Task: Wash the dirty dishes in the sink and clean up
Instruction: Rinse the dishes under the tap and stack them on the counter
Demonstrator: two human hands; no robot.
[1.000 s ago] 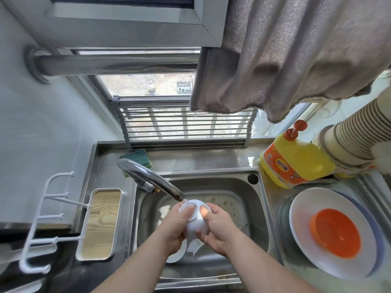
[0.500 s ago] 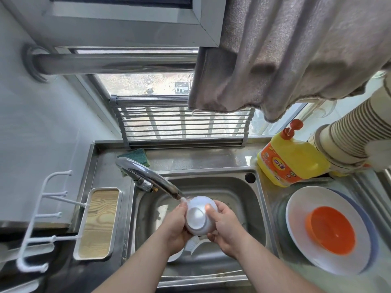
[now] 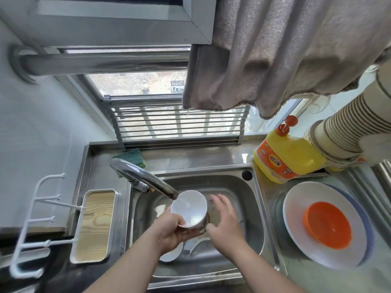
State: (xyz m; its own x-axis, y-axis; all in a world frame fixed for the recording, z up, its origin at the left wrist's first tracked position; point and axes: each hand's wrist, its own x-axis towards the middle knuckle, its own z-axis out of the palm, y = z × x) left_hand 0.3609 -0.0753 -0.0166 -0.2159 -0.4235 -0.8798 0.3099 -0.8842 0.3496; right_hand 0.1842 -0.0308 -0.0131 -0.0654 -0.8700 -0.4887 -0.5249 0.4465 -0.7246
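Bowl (image 3: 189, 208) now mouth-up under faucet (image 3: 143, 178), left hand (image 3: 169, 229) gripping it, right hand (image 3: 223, 220) released, fingers spread.

A sink (image 3: 249, 187) is set in the middle of the worktop (image 3: 211, 157). A tap (image 3: 143, 176) rises at the sink's back left corner and reaches over the basin. A sponge (image 3: 132, 155) lies behind the tap, by the worktop's back edge. Under the spout, the left hand (image 3: 171, 231) holds a cup (image 3: 189, 208) over the basin, with the right hand (image 3: 224, 220) just beside it on the right. A tray (image 3: 93, 227) sits left of the sink. On the right, a bowl (image 3: 326, 225) rests on stacked plates (image 3: 296, 218), with a detergent bottle (image 3: 289, 157) behind them.
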